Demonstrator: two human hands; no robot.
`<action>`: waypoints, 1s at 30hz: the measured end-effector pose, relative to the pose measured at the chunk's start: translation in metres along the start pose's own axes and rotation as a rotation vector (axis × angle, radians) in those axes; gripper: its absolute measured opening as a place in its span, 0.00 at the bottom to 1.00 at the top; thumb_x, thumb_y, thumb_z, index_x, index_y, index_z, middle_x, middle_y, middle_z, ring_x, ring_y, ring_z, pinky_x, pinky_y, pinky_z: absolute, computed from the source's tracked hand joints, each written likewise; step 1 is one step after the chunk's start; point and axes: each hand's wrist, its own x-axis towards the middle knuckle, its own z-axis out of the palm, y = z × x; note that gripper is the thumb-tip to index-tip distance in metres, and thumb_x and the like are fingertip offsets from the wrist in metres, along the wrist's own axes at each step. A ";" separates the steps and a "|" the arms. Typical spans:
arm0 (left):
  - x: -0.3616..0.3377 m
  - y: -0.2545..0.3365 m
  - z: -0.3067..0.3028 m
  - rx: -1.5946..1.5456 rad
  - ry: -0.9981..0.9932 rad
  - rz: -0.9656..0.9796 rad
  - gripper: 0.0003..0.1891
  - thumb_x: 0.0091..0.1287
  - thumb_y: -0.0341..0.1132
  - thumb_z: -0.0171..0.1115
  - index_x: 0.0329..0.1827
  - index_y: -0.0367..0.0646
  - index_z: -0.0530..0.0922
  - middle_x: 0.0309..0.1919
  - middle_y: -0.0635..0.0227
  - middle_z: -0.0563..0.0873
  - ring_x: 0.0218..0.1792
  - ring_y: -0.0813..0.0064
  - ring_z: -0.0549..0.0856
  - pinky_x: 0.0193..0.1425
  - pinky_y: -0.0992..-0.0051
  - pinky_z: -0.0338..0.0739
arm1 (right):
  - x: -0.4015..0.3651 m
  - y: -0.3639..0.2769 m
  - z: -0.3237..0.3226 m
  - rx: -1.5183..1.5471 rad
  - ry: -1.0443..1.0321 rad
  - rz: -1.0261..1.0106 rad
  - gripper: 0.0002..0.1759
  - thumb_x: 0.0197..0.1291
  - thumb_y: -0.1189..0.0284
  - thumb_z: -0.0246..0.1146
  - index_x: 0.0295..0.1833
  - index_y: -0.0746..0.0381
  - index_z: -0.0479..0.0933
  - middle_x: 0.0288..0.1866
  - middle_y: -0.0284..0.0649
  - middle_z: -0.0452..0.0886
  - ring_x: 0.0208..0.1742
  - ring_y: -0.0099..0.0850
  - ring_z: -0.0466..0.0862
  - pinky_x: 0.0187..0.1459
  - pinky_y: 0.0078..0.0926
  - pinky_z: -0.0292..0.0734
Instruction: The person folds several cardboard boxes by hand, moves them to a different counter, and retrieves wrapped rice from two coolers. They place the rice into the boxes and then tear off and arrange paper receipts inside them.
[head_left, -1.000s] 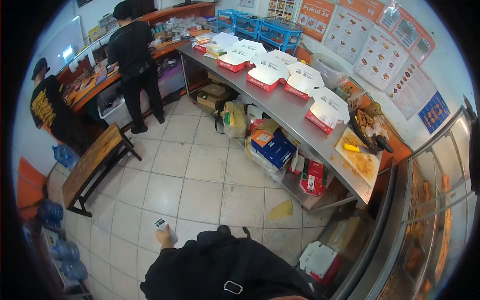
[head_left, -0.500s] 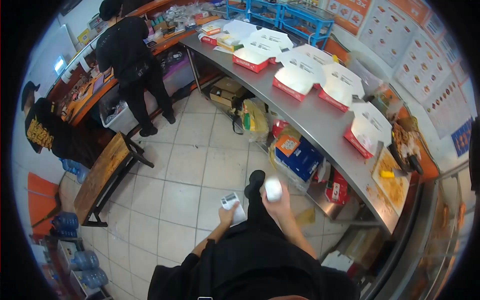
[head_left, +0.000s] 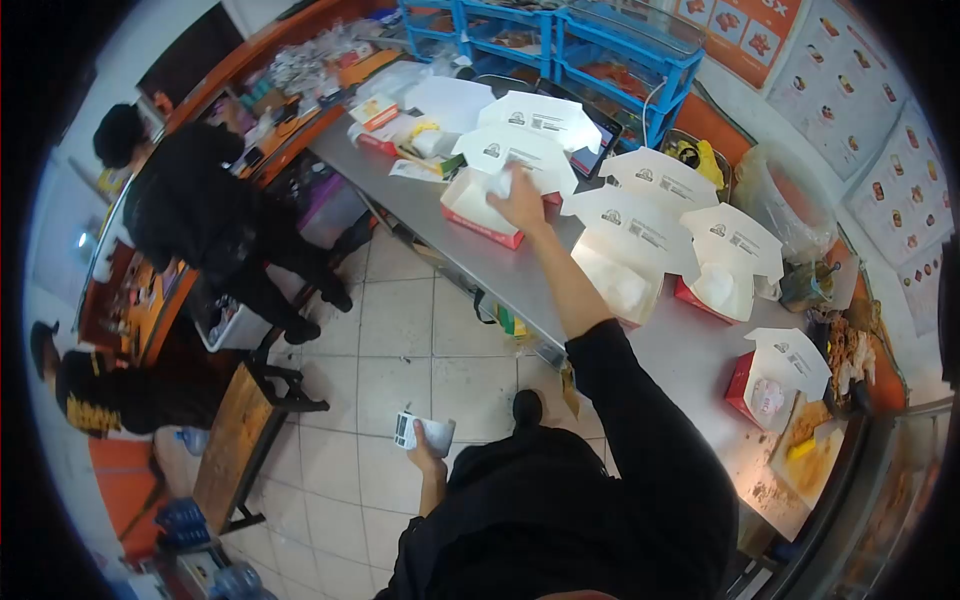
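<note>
My right hand (head_left: 522, 208) reaches into an open red-and-white takeaway box (head_left: 480, 232) on the steel counter. Its fingers are closed on a white rounded bundle (head_left: 499, 183), partly hidden by the hand. Low above the floor, my left hand (head_left: 429, 458) grips a white packet (head_left: 433, 435) with a dark printed label. Right of my right arm, another open takeaway box (head_left: 640, 228) has a white bundle (head_left: 624, 290) inside. A similar white lump lies in the box (head_left: 722, 255) beyond it, and one more box (head_left: 790, 362) stands near the counter's right end.
The steel counter (head_left: 560, 325) runs diagonally in front of me. A yellow-handled knife (head_left: 803, 447) lies on a stained cutting board (head_left: 812, 470). Blue racks (head_left: 630, 70) stand behind. At left, two people in dark clothes are near a wooden bench (head_left: 232, 445).
My right hand has moved up and forward from beside my leg into the box, carrying the white bundle. My left hand still holds the packet, slightly lower. The view has turned and come nearer the counter.
</note>
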 end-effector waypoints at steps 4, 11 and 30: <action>0.009 0.047 0.076 -0.106 -0.199 0.016 0.24 0.65 0.47 0.68 0.53 0.35 0.76 0.43 0.66 0.82 0.42 0.74 0.81 0.48 0.70 0.77 | 0.004 0.023 0.013 -0.665 -0.360 0.164 0.31 0.53 0.60 0.65 0.59 0.66 0.69 0.58 0.60 0.72 0.57 0.52 0.75 0.55 0.46 0.73; 0.056 0.120 0.216 0.255 -0.639 0.213 0.15 0.62 0.37 0.71 0.44 0.36 0.82 0.36 0.68 0.86 0.35 0.78 0.83 0.39 0.75 0.77 | 0.113 -0.022 -0.043 -0.578 -0.009 0.126 0.16 0.52 0.67 0.61 0.45 0.63 0.79 0.56 0.46 0.74 0.65 0.45 0.68 0.62 0.45 0.66; 0.156 0.223 0.357 0.928 -1.295 0.543 0.14 0.58 0.34 0.72 0.43 0.35 0.84 0.35 0.61 0.89 0.36 0.71 0.88 0.41 0.71 0.80 | -0.035 -0.044 -0.292 -0.595 1.251 0.278 0.27 0.61 0.75 0.65 0.64 0.72 0.68 0.41 0.45 0.80 0.42 0.29 0.80 0.47 0.32 0.73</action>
